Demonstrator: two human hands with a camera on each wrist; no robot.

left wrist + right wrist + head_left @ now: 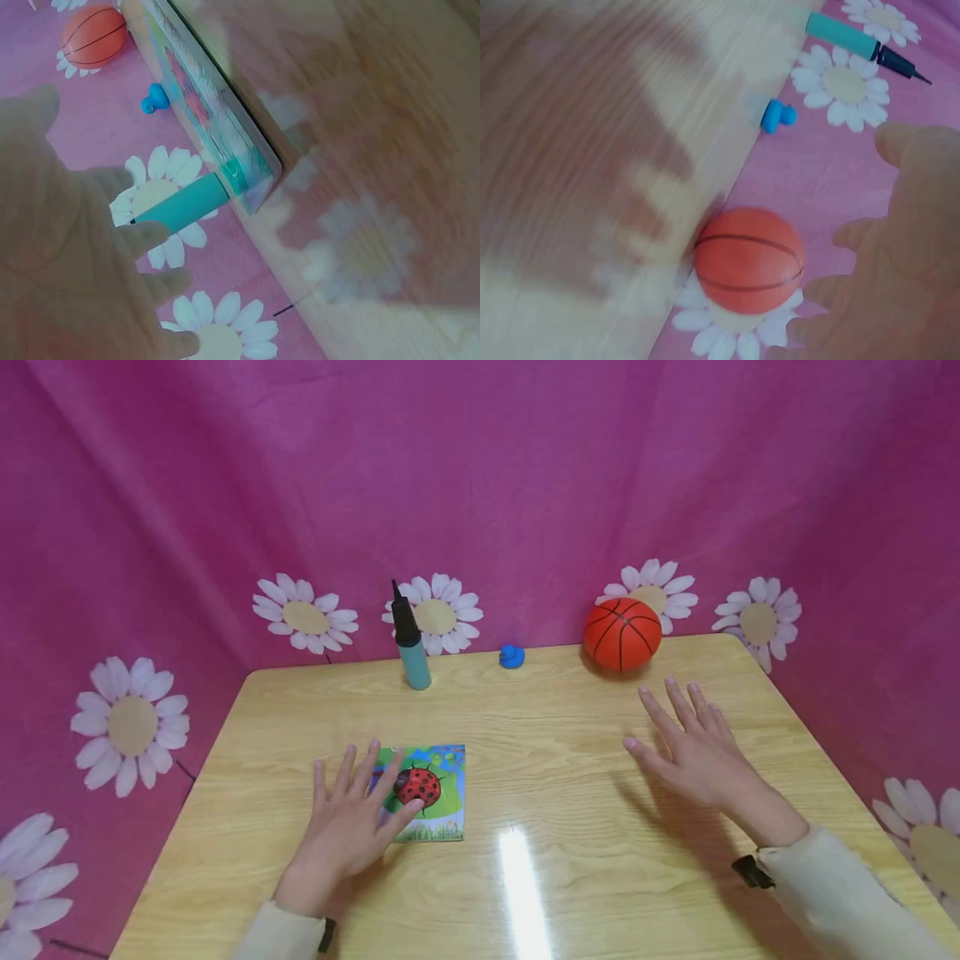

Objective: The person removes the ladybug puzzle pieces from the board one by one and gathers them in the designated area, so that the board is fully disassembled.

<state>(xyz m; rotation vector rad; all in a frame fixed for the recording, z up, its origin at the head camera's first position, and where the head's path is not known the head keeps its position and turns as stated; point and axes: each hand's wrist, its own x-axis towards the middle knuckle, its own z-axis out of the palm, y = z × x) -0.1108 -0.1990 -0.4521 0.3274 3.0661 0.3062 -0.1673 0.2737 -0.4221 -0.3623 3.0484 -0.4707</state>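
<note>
My left hand (343, 831) hovers with spread fingers over the left side of a square ladybug picture book (431, 814), partly hiding it. My right hand (697, 756) is held above the table's right side, fingers spread, and its shadow falls on the wood. Beyond it, nearest to that hand, an orange toy basketball (622, 635) rests by the back edge. A small blue rubber duck (512, 657) sits at the middle of the back. Left of the duck, a teal hand pump (414, 664) with a black nozzle stands upright. Neither hand holds anything.
The light wooden table (555, 735) has a bright glare streak near its front. A pink curtain (510, 485) with large daisies surrounds the back and both sides, close behind the ball, duck and pump.
</note>
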